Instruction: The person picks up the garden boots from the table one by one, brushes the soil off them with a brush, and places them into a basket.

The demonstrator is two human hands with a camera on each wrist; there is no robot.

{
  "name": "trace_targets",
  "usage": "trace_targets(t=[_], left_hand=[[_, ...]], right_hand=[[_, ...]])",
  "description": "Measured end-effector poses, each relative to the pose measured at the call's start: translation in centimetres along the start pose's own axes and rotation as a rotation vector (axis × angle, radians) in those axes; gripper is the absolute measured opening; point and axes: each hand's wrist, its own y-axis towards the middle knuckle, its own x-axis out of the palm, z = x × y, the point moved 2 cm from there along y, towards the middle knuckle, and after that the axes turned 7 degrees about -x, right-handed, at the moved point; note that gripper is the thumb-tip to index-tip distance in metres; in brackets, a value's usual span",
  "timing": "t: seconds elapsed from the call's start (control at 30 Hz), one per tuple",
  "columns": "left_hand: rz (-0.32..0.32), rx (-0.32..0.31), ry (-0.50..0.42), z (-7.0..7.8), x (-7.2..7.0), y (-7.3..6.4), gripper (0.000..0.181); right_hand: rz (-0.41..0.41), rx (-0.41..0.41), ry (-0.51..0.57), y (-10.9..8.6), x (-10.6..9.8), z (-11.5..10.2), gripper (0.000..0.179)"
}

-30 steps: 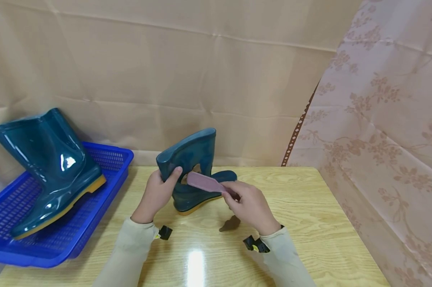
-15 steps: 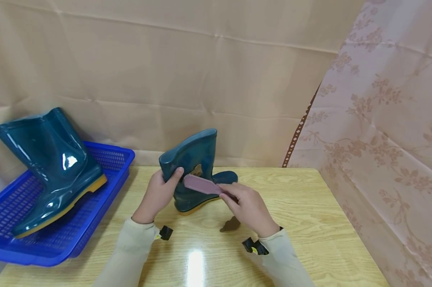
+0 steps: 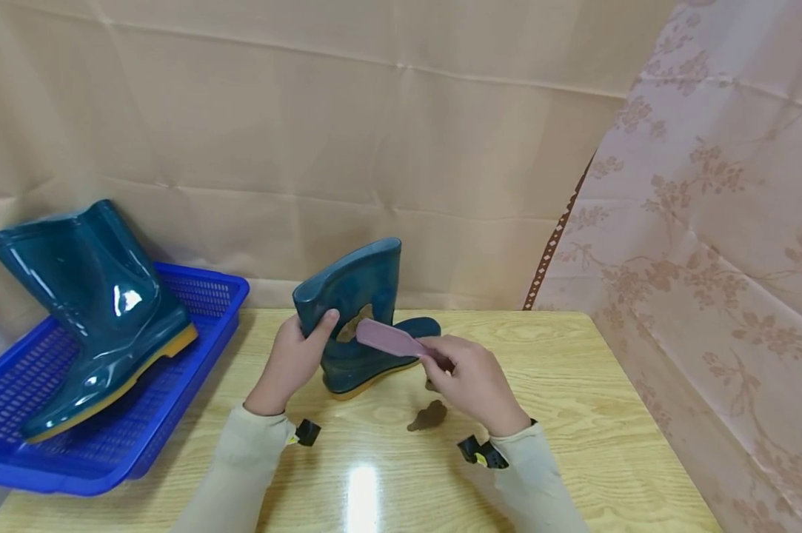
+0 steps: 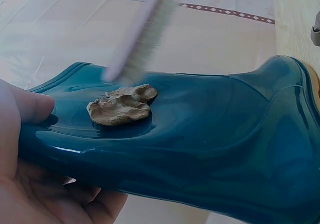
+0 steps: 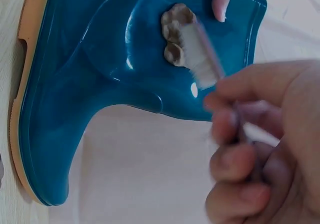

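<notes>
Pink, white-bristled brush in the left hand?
No, the right hand holds that brush, while the left hand grips a glossy teal rubber boot.

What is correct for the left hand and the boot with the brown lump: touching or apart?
Touching: the left wrist view shows the left hand gripping the boot by its shaft, thumb on top and fingers curled beneath.

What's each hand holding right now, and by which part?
The left hand grips the boot with the brown lump by its shaft, near the top. The right hand holds the brush by its handle.
</notes>
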Motion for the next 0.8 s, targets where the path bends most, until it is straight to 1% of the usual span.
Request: trace_targets(t=[0.17, 0.27, 0.33, 0.43, 0.57, 0.8], left_hand=[[-0.002, 0.014, -0.006, 0.1, 0.1, -0.2, 0.058], [-0.007, 0.024, -0.01, 0.1, 0.3, -0.4, 0.055], [-0.008, 0.031, -0.008, 0.2, 0.4, -0.4, 0.054], [-0.012, 0.038, -0.005, 0.3, 0.5, -0.5, 0.054], [-0.011, 0.023, 0.004, 0.3, 0.4, -0.4, 0.058], [-0.008, 0.004, 0.012, 0.1, 0.2, -0.2, 0.061]], right_hand=[[0.024, -0.172, 0.035, 0.1, 0.6, -0.6, 0.024], [0.026, -0.199, 0.008, 0.2, 1.1, -0.9, 0.027], [0.026, -0.188, -0.014, 0.3, 1.3, -1.2, 0.027], [0.027, -0.146, -0.029, 0.3, 1.4, -1.2, 0.027], [0.023, -0.082, -0.01, 0.1, 1.2, -0.7, 0.026], [-0.04, -0.009, 0.047, 0.0, 0.6, -0.1, 0.026]])
